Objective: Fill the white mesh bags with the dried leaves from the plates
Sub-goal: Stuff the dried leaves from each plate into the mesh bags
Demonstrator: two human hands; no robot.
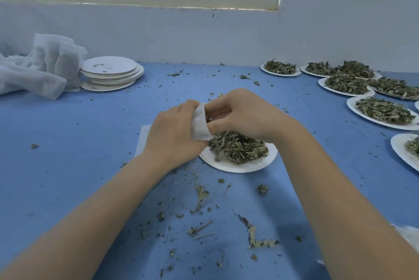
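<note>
A white mesh bag [199, 122] is held between both hands just above a white paper plate [240, 166] heaped with dried leaves [238, 147]. My left hand [174, 131] grips the bag's left side from above. My right hand [244, 112] pinches the bag's open edge, fingers curled at its mouth. The bag's lower part is hidden behind my left hand. Another flat white bag [142, 139] lies on the blue table partly under my left wrist.
Several plates of dried leaves [383, 111] stand at the right. A stack of used plates [111, 72] sits at the back left beside a heap of white mesh bags [38, 66]. Leaf crumbs and stems [201, 196] litter the blue table [68, 143]. A wall runs along the back.
</note>
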